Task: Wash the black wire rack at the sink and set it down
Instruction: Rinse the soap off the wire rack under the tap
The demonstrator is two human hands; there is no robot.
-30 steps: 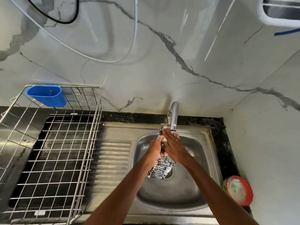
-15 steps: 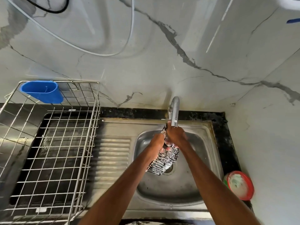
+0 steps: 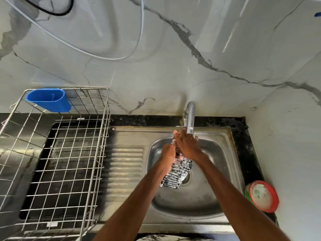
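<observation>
Wall: I see grey-veined marble panels [image 3: 173,70] filling the upper half of the frame, with a white cable [image 3: 97,55] looping across them and a black cable [image 3: 57,13] at the upper left.
Desk: I note a black stone desk [image 3: 243,136] running across mid-frame and down the right edge, carrying the sink unit.
Dish basket: a large steel wire basket [image 3: 73,171] takes up the left of the frame, with no dishes that I can see in it; a blue plastic cup holder [image 3: 48,100] hangs on its far rim at the upper left.
Sink: a steel basin [image 3: 217,180] sits right of centre, its ribbed drainboard [image 3: 126,167] between basin and basket.
Tap: a chrome spout [image 3: 190,117] stands at the back of the basin, centre frame; I cannot tell whether water is running.
Tub: a red-rimmed round tub [image 3: 263,196] with white contents rests on the desk at the lower right, just beside the sink edge.
Wire rack: I log the black wire rack [image 3: 178,173] held tilted over the basin near the drain, below the spout, streaked with white suds.
Left hand: the left hand [image 3: 167,152] is clamped on the rack's upper left edge.
Right hand: the right hand [image 3: 188,145] lies over the rack's top end just under the spout, fingers spread flat on it; I cannot tell whether they curl round the wires.
</observation>
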